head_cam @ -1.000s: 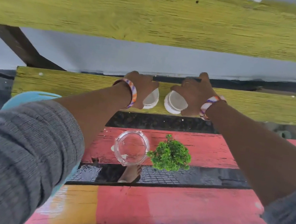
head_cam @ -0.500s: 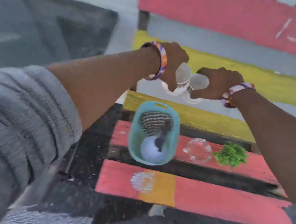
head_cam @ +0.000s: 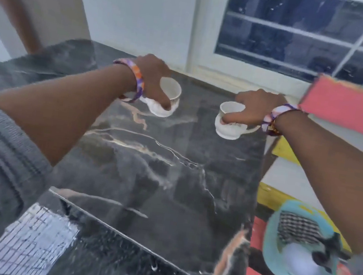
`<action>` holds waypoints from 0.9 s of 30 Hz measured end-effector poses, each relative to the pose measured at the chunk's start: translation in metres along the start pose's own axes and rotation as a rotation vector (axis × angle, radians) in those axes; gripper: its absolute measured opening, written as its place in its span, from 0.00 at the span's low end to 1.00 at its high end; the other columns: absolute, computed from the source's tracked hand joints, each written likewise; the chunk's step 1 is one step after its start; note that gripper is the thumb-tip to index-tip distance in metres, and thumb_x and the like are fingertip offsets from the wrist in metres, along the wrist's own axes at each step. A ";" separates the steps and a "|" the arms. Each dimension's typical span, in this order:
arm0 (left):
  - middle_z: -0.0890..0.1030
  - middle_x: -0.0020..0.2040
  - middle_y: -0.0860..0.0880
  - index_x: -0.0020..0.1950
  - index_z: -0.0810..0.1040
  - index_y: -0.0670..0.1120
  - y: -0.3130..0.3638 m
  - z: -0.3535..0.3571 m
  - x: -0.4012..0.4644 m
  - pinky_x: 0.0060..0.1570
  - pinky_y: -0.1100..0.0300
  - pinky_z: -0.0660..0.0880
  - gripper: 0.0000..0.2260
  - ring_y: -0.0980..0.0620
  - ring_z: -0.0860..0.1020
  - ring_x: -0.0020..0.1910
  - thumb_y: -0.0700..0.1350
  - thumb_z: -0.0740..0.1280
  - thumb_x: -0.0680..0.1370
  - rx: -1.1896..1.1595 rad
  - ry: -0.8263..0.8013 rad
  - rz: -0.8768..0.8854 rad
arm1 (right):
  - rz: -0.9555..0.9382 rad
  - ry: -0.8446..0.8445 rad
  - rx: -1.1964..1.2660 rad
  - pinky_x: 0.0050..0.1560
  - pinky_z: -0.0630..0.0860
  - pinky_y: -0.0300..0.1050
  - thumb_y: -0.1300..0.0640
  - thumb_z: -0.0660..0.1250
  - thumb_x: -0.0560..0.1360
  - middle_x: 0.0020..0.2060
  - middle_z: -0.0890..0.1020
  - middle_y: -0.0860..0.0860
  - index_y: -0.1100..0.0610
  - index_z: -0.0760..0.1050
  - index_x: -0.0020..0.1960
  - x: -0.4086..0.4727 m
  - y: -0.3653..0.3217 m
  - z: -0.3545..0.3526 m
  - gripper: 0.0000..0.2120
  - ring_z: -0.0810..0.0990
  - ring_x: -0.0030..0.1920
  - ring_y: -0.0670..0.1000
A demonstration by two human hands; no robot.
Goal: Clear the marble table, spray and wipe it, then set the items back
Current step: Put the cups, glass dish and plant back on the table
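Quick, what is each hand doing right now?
Left hand: grips the left white cup.
Right hand: grips the right white cup.

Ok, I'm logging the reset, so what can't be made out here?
- Left cup: left hand covers its near side and handle.
- Right cup: whether it touches the marble table is blurred.
- Teal basket: contents blurred, partly behind the right arm.
- Right hand: far fingers hidden.

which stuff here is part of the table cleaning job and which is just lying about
Job: marble table; left cup held by left hand; right cup held by right hand; teal basket with checked cloth.

Lying about: painted pallet bench; window.
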State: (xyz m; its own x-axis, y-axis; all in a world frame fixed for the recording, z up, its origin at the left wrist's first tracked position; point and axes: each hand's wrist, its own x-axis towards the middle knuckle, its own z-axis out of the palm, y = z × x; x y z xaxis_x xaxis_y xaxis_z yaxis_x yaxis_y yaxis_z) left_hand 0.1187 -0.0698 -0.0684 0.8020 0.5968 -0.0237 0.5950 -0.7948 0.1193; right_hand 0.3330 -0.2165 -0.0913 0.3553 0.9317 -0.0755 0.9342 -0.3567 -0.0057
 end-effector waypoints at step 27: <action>0.79 0.51 0.42 0.47 0.76 0.45 -0.444 0.030 0.208 0.46 0.55 0.73 0.23 0.42 0.76 0.48 0.62 0.70 0.65 -0.186 0.057 -0.366 | 0.142 -0.090 0.421 0.49 0.72 0.45 0.45 0.59 0.73 0.60 0.77 0.53 0.45 0.69 0.62 0.405 -0.307 0.011 0.18 0.75 0.55 0.58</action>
State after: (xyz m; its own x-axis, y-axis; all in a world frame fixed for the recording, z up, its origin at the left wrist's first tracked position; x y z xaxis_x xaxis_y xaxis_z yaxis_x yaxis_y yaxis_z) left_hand 0.0227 0.4039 -0.1565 0.5323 0.8455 -0.0430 0.8163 -0.4991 0.2908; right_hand 0.1894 0.2697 -0.1307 0.4569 0.8687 -0.1913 0.7755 -0.4943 -0.3927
